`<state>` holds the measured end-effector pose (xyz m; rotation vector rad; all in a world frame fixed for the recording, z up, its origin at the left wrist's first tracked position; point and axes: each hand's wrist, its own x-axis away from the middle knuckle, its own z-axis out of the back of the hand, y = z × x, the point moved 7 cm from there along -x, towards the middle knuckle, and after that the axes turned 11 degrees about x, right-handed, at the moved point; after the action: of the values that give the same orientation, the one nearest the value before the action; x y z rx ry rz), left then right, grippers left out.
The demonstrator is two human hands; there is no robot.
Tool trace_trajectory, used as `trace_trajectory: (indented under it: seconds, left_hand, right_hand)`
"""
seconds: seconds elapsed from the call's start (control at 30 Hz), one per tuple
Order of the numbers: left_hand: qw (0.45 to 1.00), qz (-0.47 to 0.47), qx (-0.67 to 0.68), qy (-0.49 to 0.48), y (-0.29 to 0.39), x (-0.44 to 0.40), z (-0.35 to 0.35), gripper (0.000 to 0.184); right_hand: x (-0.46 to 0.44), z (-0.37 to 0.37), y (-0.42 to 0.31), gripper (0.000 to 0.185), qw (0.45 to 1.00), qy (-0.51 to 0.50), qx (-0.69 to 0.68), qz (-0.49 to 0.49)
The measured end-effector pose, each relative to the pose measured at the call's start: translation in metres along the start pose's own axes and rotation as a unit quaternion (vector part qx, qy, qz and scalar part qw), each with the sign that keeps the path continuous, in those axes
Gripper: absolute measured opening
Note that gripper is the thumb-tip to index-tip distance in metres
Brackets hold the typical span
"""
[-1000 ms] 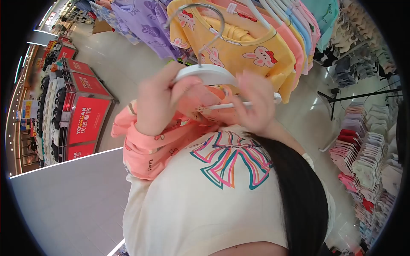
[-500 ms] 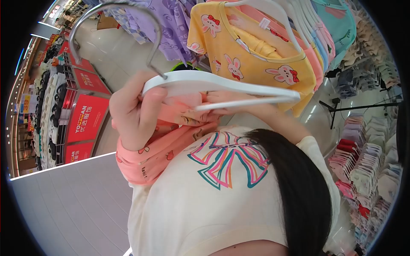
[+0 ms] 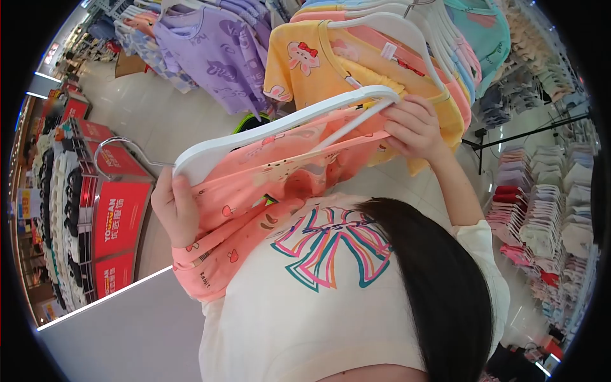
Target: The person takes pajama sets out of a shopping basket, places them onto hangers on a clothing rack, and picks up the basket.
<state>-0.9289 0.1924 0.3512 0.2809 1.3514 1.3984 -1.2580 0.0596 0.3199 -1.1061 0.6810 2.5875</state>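
A white clothes hanger stretches across in front of my chest, its metal hook pointing left. My left hand grips the hanger's hook end, thumb on the white plastic. At the other end, the fingers of my right hand are closed around the hanger tip and the edge of a pink shirt. Small mushroom and fruit prints and the word "Rabbit" cover the shirt. It lies partly inside the hanger and drapes over my left wrist and forearm.
Yellow rabbit-print shirts and purple shirts hang on racks ahead. Red-signed shelving stands left, above a grey surface. Racks of small garments and a black metal bar are at right.
The hanger has swung from close and angled to stretched across, hook further left and lower. My right hand moved out to its far end, spreading the pink shirt along it.
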Motion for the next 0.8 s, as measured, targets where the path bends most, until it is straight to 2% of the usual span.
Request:
trace_trajectory:
  seconds: [0.17, 0.3, 0.43, 0.53, 0.63, 0.67, 0.77, 0.8]
  left_hand:
    - [0.999, 0.009, 0.033, 0.018, -0.010, -0.012, 0.005, 0.032]
    - [0.996, -0.066, 0.066, 0.017, 0.000, -0.022, 0.011, 0.035]
    - [0.990, -0.085, 0.109, -0.031, 0.002, -0.032, 0.007, 0.042]
    - [0.990, -0.083, 0.114, -0.006, 0.006, -0.037, 0.007, 0.043]
    - [0.986, -0.129, 0.101, 0.029, 0.010, -0.038, 0.011, 0.043]
    - [0.981, -0.128, 0.134, 0.059, 0.012, -0.037, 0.009, 0.042]
    - [0.969, -0.148, 0.195, 0.035, 0.006, -0.036, 0.016, 0.042]
    - [0.972, -0.157, 0.172, 0.043, 0.007, -0.037, 0.021, 0.043]
  right_hand:
    - [-0.017, 0.027, 0.011, 0.023, 0.999, 0.045, -0.003, -0.004]
    - [-0.035, 0.051, 0.016, 0.025, 1.000, 0.011, -0.003, 0.013]
    - [-0.044, 0.058, 0.024, 0.024, 0.999, -0.038, 0.005, 0.025]
    - [-0.049, 0.064, 0.027, 0.022, 0.998, -0.038, 0.034, 0.028]
    - [-0.050, 0.077, 0.028, 0.017, 0.996, -0.026, 0.078, 0.031]
    - [-0.052, 0.082, 0.027, 0.016, 0.995, -0.021, 0.095, 0.032]
    - [-0.062, 0.103, 0.020, 0.014, 0.995, -0.004, 0.101, 0.025]
    - [-0.063, 0.107, 0.019, 0.011, 0.994, -0.003, 0.103, 0.027]
